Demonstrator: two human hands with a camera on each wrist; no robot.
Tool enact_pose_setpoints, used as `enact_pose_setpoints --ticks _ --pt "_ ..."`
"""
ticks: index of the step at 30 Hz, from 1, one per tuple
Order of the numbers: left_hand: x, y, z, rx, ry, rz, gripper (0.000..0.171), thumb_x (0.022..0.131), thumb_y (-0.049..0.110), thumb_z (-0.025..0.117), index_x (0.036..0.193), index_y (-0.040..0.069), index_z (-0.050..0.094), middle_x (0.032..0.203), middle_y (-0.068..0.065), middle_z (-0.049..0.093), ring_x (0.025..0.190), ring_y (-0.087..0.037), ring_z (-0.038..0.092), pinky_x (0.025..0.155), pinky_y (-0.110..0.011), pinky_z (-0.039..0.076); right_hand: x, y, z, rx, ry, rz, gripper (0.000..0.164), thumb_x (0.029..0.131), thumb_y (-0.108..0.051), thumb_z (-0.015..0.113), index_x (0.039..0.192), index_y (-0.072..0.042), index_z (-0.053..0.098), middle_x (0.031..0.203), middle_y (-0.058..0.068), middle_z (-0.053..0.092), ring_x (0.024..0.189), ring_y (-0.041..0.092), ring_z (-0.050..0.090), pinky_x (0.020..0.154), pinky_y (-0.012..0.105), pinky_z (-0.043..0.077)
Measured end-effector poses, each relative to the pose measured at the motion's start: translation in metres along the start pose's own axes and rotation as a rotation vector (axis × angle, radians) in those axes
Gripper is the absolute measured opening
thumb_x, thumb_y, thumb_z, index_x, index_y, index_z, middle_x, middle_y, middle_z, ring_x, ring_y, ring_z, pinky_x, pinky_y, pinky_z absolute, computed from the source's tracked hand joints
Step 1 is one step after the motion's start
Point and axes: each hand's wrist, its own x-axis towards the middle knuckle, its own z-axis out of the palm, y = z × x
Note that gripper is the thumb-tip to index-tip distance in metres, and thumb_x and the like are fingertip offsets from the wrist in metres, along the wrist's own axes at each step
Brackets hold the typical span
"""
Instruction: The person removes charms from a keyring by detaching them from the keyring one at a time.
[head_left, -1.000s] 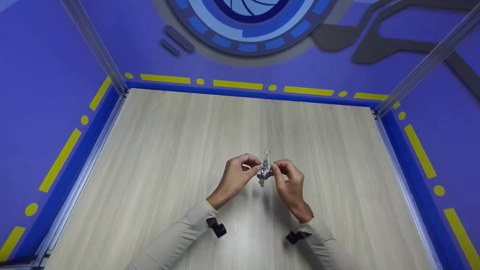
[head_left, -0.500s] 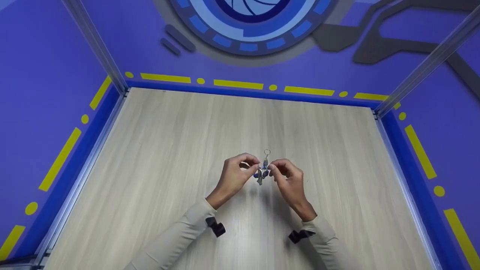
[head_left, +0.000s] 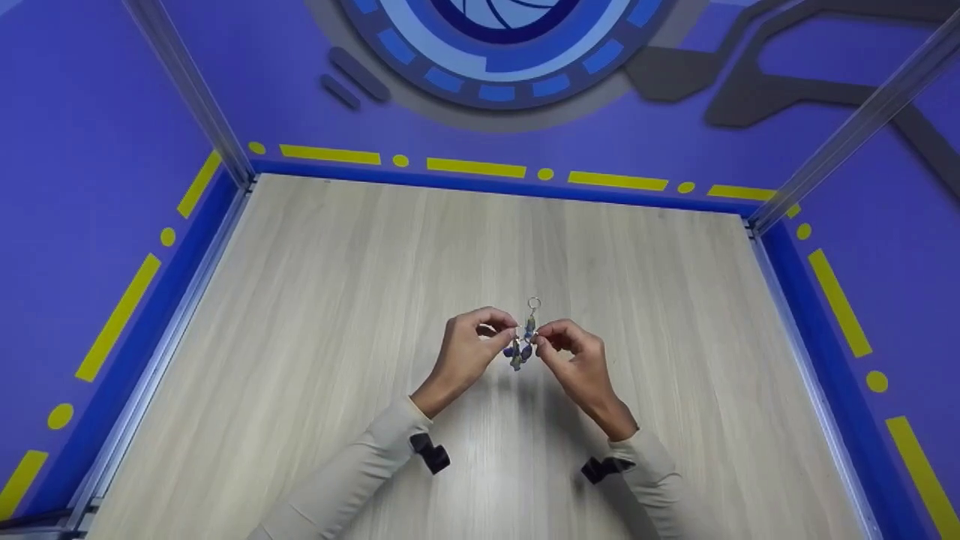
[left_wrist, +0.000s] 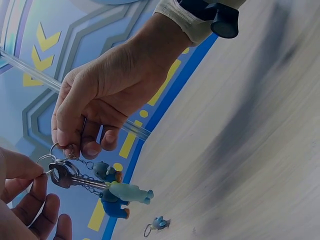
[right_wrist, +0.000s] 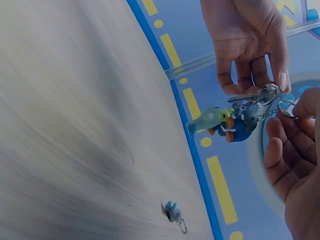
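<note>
My left hand (head_left: 471,351) pinches a cluster of metal key rings (right_wrist: 268,95) between thumb and fingertips. Opposite it, my right hand (head_left: 579,356) pinches a ring (left_wrist: 55,149) joined to the same bunch. A silver key (left_wrist: 80,181) hangs from the rings. On short chains dangle small figurine keychains: a blue one with orange feet (right_wrist: 242,129) and a pale green one (right_wrist: 210,120). The bunch is held above the table, fingertips close together. On the table lies a separate grey-blue figurine keychain (left_wrist: 160,222) with its own ring, seen just beyond the hands in the head view.
The wood-grain table (head_left: 360,262) is bounded by blue printed panels (head_left: 480,135) with yellow marks at the back and sides. Metal posts (head_left: 195,97) stand at the back corners. Black wrist cameras (head_left: 430,453) are strapped over both sleeves.
Both hands have shifted slightly left, the right one more, bringing the fingertips nearer each other. The hanging figurines have swung a little left. The keychain on the table has stayed put.
</note>
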Motion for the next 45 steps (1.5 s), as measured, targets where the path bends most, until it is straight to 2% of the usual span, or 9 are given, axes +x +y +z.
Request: enact_pose_setpoints --ticks 6,11,14,18,21,26,31,38,45 --pt "0.0 -0.001 -0.001 0.034 0.013 0.02 0.005 0.096 0.001 0.081 0.099 0.006 0.084 0.094 0.001 0.08 0.089 -0.014 0.073 0.088 -0.039 0.061 0.004 -0.012 0.002 -0.017 0.015 0.036 0.011 0.094 0.019 0.072 0.096 0.008 0.073 0.084 0.018 0.074 0.072 0.013 0.067 0.067 0.018 0.053" --pt "-0.001 -0.001 -0.002 0.076 0.021 0.047 0.007 0.095 0.0 0.082 0.097 0.007 0.085 0.092 0.005 0.079 0.088 -0.012 0.072 0.088 -0.044 0.06 0.01 -0.035 0.002 -0.019 0.013 0.022 0.008 0.095 0.018 0.073 0.095 0.01 0.073 0.084 0.026 0.072 0.073 0.017 0.067 0.067 0.019 0.053" --pt "-0.002 -0.001 -0.001 0.102 0.017 0.062 0.008 0.095 0.0 0.083 0.097 0.008 0.085 0.092 0.004 0.078 0.089 -0.012 0.071 0.088 -0.048 0.061 0.012 -0.04 0.002 -0.033 0.01 0.009 0.009 0.094 0.018 0.073 0.096 0.01 0.073 0.084 0.025 0.073 0.073 0.017 0.067 0.067 0.021 0.053" --pt "-0.002 -0.001 0.0 0.133 0.016 0.081 0.008 0.094 0.001 0.084 0.097 0.008 0.086 0.092 0.005 0.078 0.09 -0.013 0.071 0.088 -0.04 0.059 0.012 -0.04 0.004 -0.055 0.011 0.002 0.01 0.094 0.018 0.074 0.096 0.008 0.074 0.086 0.018 0.074 0.073 0.018 0.069 0.066 0.025 0.055" --pt "-0.002 -0.001 -0.001 0.14 0.023 0.092 0.008 0.094 0.0 0.084 0.097 0.007 0.085 0.092 0.006 0.078 0.09 -0.013 0.071 0.087 -0.033 0.056 0.01 -0.028 0.006 -0.069 0.019 0.015 0.01 0.093 0.019 0.075 0.096 0.01 0.074 0.086 0.017 0.075 0.073 0.018 0.069 0.065 0.025 0.055" --pt "-0.003 0.0 -0.006 0.121 0.046 0.091 0.012 0.093 -0.002 0.083 0.095 0.01 0.084 0.092 0.007 0.077 0.09 -0.012 0.071 0.087 -0.032 0.057 0.006 0.004 0.006 -0.101 0.029 0.052 0.009 0.094 0.014 0.077 0.097 0.006 0.076 0.087 0.012 0.077 0.073 0.016 0.07 0.066 0.022 0.054" --pt "-0.004 0.0 -0.01 0.11 0.054 0.088 0.011 0.093 -0.003 0.082 0.095 0.008 0.083 0.091 0.007 0.076 0.089 -0.013 0.071 0.087 -0.032 0.056 0.008 0.017 0.009 -0.147 -0.006 0.07 0.007 0.095 0.005 0.081 0.098 -0.001 0.079 0.091 0.005 0.079 0.077 0.016 0.072 0.068 0.027 0.057" --pt "-0.004 0.0 -0.017 0.104 0.043 0.091 0.012 0.094 -0.001 0.082 0.095 0.011 0.082 0.092 0.005 0.076 0.091 -0.014 0.07 0.087 -0.033 0.056 0.019 0.041 0.017 -0.21 -0.07 0.039 0.006 0.098 0.002 0.079 0.096 -0.003 0.078 0.092 0.008 0.078 0.084 0.02 0.074 0.069 0.032 0.061" --pt "-0.007 -0.004 -0.026 0.11 0.062 0.081 0.008 0.094 0.0 0.082 0.096 0.007 0.082 0.093 0.005 0.076 0.093 -0.013 0.07 0.09 -0.049 0.06 0.042 0.068 0.024 -0.264 -0.139 0.086 0.004 0.098 0.001 0.077 0.096 -0.002 0.077 0.093 0.011 0.078 0.085 0.019 0.072 0.073 0.032 0.059"
